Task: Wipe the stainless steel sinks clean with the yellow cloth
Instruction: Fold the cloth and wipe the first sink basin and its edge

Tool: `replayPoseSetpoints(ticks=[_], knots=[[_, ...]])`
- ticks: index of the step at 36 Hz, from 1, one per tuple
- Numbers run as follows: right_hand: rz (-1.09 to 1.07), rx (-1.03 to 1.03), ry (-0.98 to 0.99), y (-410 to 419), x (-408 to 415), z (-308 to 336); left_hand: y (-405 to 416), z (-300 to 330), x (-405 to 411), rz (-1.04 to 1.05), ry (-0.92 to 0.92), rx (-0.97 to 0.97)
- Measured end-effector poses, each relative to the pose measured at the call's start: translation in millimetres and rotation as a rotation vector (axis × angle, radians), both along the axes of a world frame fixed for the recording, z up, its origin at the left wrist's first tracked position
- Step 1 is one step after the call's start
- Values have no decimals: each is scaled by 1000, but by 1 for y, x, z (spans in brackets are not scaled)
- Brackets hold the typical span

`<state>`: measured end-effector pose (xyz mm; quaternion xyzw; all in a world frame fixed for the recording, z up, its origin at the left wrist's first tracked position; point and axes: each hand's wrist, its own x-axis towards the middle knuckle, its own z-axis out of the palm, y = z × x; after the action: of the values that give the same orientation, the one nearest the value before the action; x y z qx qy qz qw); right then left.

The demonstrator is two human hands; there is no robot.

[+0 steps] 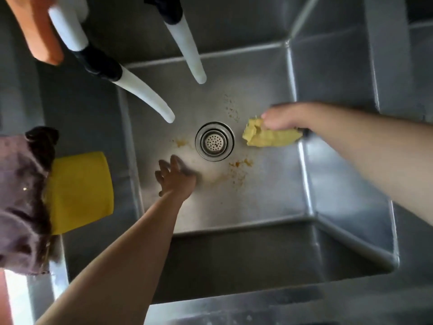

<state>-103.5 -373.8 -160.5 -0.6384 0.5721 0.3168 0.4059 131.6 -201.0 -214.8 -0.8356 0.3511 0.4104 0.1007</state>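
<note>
Right hand (284,119) grip clamped on the yellow cloth (271,135), pressing it flat on the sink (339,174) floor, just right of the drain (214,141). Cloth is crumpled, near the right wall's base. Left hand (174,178) grip apart, fingers spread, holding nothing, palm down on the floor just below-left of the drain. Both forearms bare, reaching down into the basin.

Orange-brown stains (237,168) around the drain: a patch below-right of it, a small blot to its left, fine specks above-right. Smear runs from the left hand toward the lower patch.

Two white spouts with black collars hang above the drain: the longer one (143,95) ends up-left of it, the shorter (191,55) straight above.

Far left of the drain, on the sink rim: a yellow item (82,191) partly under a purple cloth (21,200).
</note>
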Motion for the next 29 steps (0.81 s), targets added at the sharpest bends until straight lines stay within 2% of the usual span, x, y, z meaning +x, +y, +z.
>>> replayPoseSetpoints(ticks=[5,9,13,20,29], knots=[[64,-566,25,-79,37,3,0,-16,-2,-17,33,35],[164,-752,-20,-110,60,-15,5,-25,-1,-31,30,15],[298,-622,-58,-109,64,-54,12,-30,-2,-16,17,-14],[268,-568,-94,-84,48,-82,14,-36,-11,24,-32,-35],[322,-416,-73,43,3,-70,8,-19,11,-43,44,-15]])
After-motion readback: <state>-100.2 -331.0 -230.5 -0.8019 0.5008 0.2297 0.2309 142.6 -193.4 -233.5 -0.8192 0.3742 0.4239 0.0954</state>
